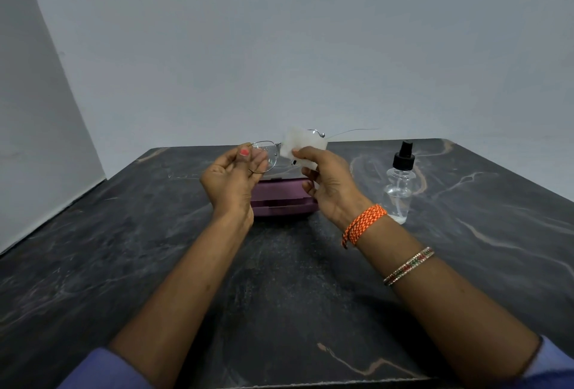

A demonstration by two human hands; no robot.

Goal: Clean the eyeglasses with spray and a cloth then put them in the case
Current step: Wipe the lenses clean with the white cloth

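Soft even light, faint shadows, wide-angle bending at edges

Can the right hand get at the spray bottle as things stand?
Probably not yet: the right hand grips the cloth against the eyeglasses. The spray bottle stands unobstructed just right of it.

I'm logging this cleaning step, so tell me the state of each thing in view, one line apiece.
eyeglasses: held above the table, one temple unfolded
white cloth: wrapped over one lens
left hand: grip on the bare lens rim
right hand: grip on the cloth
purple case: lying on the table, open or shut unclear
spray bottle: upright, capped, nearly empty
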